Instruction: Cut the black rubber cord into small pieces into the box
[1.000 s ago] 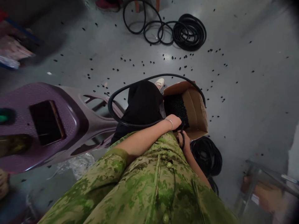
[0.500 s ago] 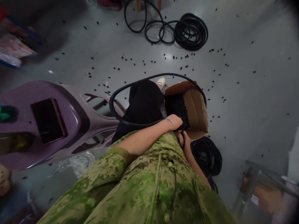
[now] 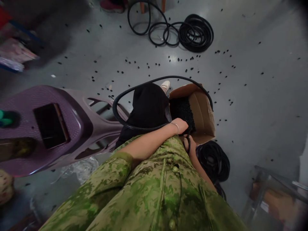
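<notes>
My left hand (image 3: 180, 125), with a thin bracelet at its wrist, is closed at the near edge of an open cardboard box (image 3: 203, 120). Just right of it and lower, my right hand (image 3: 190, 143) is closed around a black hose, part of which curls over its fingers. What the left fingers grip is hidden. A long loop of black hose (image 3: 172, 77) arches over my dark-clothed leg and the box. Many small black pieces (image 3: 181, 110) fill the box's dark inside.
On the left stands a purple stool (image 3: 74, 118) bearing a phone (image 3: 51, 125). Coiled black hose (image 3: 196, 33) lies ahead on the floor, another coil (image 3: 213, 162) beside the box. Small black pieces are scattered around. A shelf-like frame (image 3: 260, 192) is at lower right.
The view has shifted very slightly. Both hands, the hose loop and the box look the same.
</notes>
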Tool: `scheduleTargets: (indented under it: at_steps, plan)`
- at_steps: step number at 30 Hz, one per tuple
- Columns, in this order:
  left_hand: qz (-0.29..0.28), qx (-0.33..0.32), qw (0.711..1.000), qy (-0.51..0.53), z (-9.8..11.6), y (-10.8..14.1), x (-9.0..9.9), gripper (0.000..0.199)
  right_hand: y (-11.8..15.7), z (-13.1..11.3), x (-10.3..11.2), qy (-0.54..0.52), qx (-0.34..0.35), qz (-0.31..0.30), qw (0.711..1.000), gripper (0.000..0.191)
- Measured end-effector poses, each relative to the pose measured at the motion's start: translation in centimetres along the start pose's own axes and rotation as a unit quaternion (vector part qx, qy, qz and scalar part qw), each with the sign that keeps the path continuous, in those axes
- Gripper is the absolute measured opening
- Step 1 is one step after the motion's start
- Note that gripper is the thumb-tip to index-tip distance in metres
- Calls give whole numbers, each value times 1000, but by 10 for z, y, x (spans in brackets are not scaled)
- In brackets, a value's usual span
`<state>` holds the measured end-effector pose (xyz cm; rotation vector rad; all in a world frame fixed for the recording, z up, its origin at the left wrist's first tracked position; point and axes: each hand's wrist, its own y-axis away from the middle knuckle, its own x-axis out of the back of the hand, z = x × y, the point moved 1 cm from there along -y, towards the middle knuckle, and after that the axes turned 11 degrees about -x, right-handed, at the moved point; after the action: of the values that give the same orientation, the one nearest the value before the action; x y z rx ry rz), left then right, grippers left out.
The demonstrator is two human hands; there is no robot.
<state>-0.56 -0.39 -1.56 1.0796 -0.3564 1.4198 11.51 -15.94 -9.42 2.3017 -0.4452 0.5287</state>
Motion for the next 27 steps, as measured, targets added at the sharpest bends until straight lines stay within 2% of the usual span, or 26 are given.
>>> scheduleTargets:
  at_steps: [3, 6, 9, 11, 13, 16, 19, 23, 27]
  plan:
    - [14, 32, 999, 9, 0, 2, 2, 26, 1, 2, -2, 58, 18, 52, 997, 39]
    - [6, 37, 999, 13, 0, 3, 3, 23, 2, -1, 0, 35, 29, 11, 999, 41]
    - [-15, 2, 1000, 10, 1, 2, 3, 20, 3, -5, 3, -33, 10, -57, 998, 46]
    - [-24, -14, 1000, 7, 2, 2, 3, 21, 2, -5, 3, -50, -4, -70, 996, 46]
    - [-25, -8, 1000, 5, 2, 2, 4, 23, 1, -4, 1, -19, 4, -38, 999, 44]
    - [-10, 26, 1000, 3, 2, 3, 5, 26, -2, 0, -3, 52, 12, 44, 998, 42]
    - [-9, 50, 999, 8, 1, 3, 4, 28, -2, 3, -4, 44, 0, 78, 996, 44]
    - [-6, 55, 998, 16, -1, 2, 2, 28, 1, 4, -1, -65, -27, 13, 997, 52]
    - [8, 71, 997, 21, -1, 2, 4, 29, 3, 1, 2, -105, -52, -45, 992, 54]
